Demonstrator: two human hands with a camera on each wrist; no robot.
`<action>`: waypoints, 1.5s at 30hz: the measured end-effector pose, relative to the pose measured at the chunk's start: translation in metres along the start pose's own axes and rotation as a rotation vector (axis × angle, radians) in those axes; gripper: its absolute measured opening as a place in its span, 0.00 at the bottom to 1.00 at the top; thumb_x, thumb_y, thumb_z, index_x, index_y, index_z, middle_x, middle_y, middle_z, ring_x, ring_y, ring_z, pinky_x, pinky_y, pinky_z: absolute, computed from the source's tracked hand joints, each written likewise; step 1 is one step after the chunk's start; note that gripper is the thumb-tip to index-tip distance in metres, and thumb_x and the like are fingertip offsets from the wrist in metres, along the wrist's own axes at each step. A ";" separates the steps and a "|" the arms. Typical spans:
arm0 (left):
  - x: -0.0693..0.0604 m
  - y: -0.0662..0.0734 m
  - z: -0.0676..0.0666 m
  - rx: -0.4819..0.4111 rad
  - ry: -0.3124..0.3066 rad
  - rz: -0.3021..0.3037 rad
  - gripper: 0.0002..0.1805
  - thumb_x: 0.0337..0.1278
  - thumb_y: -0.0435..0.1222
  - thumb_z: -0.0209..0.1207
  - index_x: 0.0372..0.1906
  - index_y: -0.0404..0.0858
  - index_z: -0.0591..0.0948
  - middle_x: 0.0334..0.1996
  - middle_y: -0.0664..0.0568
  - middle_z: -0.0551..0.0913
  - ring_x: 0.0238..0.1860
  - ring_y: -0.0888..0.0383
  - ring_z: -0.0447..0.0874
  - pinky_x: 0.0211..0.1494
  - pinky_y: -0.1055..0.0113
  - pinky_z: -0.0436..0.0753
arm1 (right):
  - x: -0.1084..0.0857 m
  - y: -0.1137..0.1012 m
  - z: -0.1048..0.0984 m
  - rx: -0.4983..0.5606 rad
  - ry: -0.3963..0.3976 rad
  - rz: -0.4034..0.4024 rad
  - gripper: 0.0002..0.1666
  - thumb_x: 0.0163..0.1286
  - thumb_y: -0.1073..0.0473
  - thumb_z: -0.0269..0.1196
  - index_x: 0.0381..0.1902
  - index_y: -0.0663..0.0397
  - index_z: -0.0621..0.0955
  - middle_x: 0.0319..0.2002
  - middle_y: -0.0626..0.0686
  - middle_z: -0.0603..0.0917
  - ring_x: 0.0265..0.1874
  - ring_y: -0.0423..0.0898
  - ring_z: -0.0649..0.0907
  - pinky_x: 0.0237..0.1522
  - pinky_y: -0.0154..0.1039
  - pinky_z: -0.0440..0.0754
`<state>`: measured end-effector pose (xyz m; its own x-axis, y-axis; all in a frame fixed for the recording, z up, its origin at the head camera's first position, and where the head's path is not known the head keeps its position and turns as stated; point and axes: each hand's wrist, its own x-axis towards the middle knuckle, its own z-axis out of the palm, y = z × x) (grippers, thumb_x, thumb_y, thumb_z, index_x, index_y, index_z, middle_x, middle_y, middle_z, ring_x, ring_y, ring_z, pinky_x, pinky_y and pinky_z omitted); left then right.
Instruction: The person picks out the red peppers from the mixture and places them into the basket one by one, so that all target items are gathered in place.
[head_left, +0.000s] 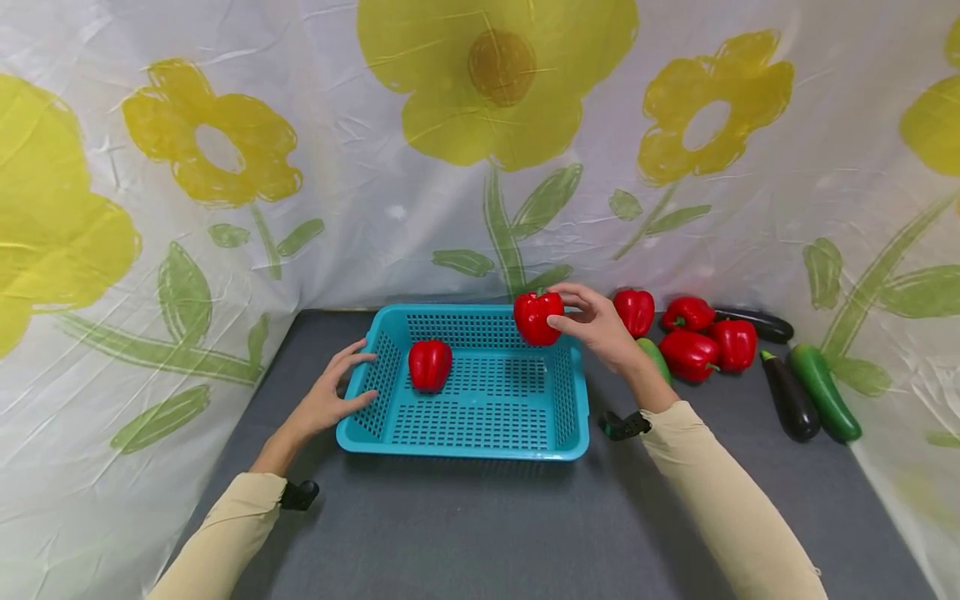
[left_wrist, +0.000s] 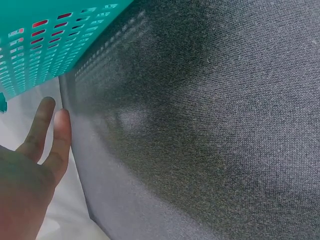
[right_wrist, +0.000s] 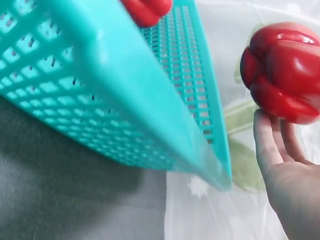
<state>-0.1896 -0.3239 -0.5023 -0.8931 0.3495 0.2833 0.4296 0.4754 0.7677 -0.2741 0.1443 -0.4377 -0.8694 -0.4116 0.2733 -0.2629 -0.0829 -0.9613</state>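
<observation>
A blue plastic basket [head_left: 480, 454] with slotted walls rests on the dark table. Inside it, toward the left, lies one red bell pepper [head_left: 430, 367]. My right hand [head_left: 596, 327] pinches another red bell pepper [head_left: 537, 317] by its right side, above the basket's back right part; the right wrist view shows this pepper [right_wrist: 287, 72] at the fingertips, beyond the basket rim [right_wrist: 145, 95]. At the basket's left wall is my left hand [head_left: 330, 402], fingers spread around the rim. In the left wrist view two fingers [left_wrist: 60, 140] extend below the basket wall [left_wrist: 55, 37].
To the right lie several red bell peppers [head_left: 687, 356], two eggplants, one of them [head_left: 792, 400] in front, a long green vegetable [head_left: 825, 392] and another green one [head_left: 655, 358] partly behind the right arm. A flower-printed white curtain [head_left: 360, 200] hangs behind the table [head_left: 465, 525].
</observation>
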 end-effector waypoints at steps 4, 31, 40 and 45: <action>0.000 0.002 0.000 -0.006 0.000 -0.004 0.32 0.59 0.23 0.66 0.68 0.26 0.69 0.77 0.33 0.51 0.60 0.29 0.72 0.53 0.34 0.76 | 0.005 0.000 0.006 0.006 -0.021 0.016 0.27 0.71 0.70 0.64 0.67 0.63 0.73 0.59 0.62 0.78 0.48 0.60 0.83 0.48 0.50 0.84; 0.000 -0.001 0.001 -0.007 -0.002 -0.013 0.32 0.59 0.22 0.65 0.68 0.25 0.68 0.76 0.31 0.50 0.59 0.27 0.72 0.52 0.32 0.76 | 0.037 0.010 0.052 0.076 -0.064 0.158 0.22 0.69 0.67 0.68 0.60 0.61 0.79 0.60 0.59 0.78 0.60 0.58 0.75 0.52 0.55 0.82; 0.001 0.000 0.001 -0.016 -0.007 -0.025 0.33 0.60 0.23 0.65 0.69 0.26 0.68 0.77 0.33 0.49 0.59 0.27 0.74 0.53 0.34 0.77 | 0.042 0.020 0.065 0.116 -0.069 0.235 0.22 0.68 0.66 0.70 0.59 0.60 0.80 0.58 0.62 0.79 0.57 0.59 0.79 0.56 0.61 0.77; 0.000 -0.002 0.001 -0.025 -0.009 -0.022 0.33 0.60 0.23 0.65 0.69 0.26 0.68 0.77 0.32 0.49 0.58 0.27 0.74 0.52 0.35 0.77 | 0.044 0.027 0.071 0.079 -0.084 0.264 0.23 0.69 0.66 0.69 0.60 0.61 0.79 0.60 0.63 0.78 0.58 0.59 0.78 0.58 0.64 0.74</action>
<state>-0.1900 -0.3243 -0.5044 -0.9010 0.3466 0.2611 0.4063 0.4626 0.7880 -0.2894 0.0597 -0.4546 -0.8647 -0.5021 0.0123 0.0043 -0.0318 -0.9995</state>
